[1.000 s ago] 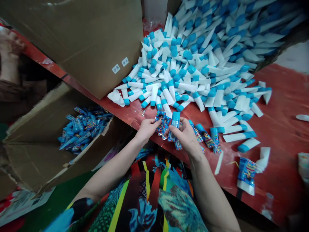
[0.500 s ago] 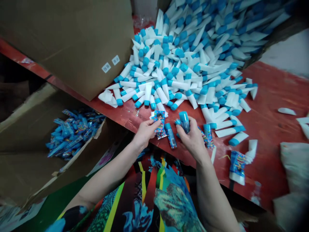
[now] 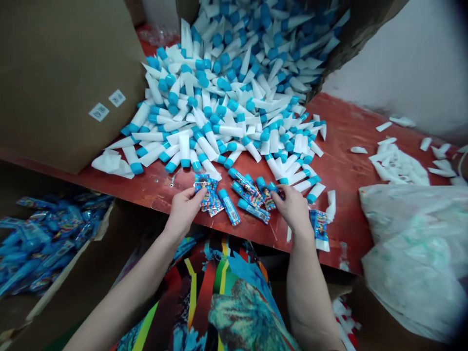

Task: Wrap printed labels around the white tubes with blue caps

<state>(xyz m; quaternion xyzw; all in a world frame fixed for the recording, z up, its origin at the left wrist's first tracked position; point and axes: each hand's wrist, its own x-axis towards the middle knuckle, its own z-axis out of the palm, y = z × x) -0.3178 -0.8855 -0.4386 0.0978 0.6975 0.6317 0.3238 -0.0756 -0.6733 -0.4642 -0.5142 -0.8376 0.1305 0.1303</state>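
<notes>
My left hand (image 3: 185, 212) pinches a printed packet (image 3: 205, 195) at six o'clock, and my right hand (image 3: 292, 208), half curled, touches wrapped blue tubes (image 3: 248, 195); I can't tell if it grips. They lie on the red surface (image 3: 340, 146), with loose white tubes (image 3: 219, 112) heaped at twelve o'clock.

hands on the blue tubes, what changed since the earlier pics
The right hand has dropped from its raised hold onto the wrapped tubes lying on the red table; the left hand stays on the packet. The white tube heap is unchanged.
</notes>
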